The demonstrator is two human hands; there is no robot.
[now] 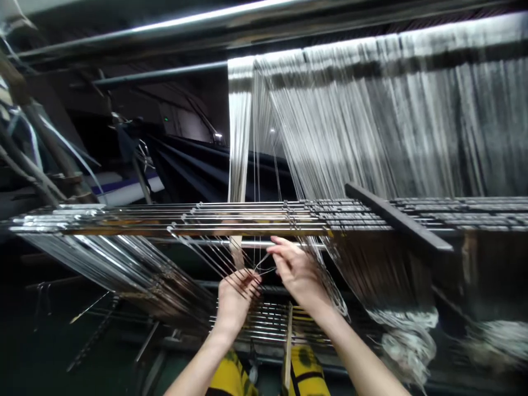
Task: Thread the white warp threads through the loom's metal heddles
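Note:
Below the loom's harness rods (247, 212), my left hand (237, 294) is closed in a pinch, with thin dark heddle wires (210, 258) crossing over its fingers. Fine threads (256, 263) run into its fingertips. My right hand (295, 269) is just to the right and slightly higher, thumb and forefinger pinched on a pale thread that stretches toward the left hand. A flat bundle of light warp threads (239, 132) hangs from above and passes behind the rods to the left hand. Exactly how many threads each hand holds is too small to tell.
A wide sheet of pale warp threads (363, 121) fills the right side. More heddles (136, 275) gather at the left. A dark flat bar (396, 217) lies across the rods. Knotted thread ends (408, 341) hang lower right. A metal roller (185, 27) spans the top.

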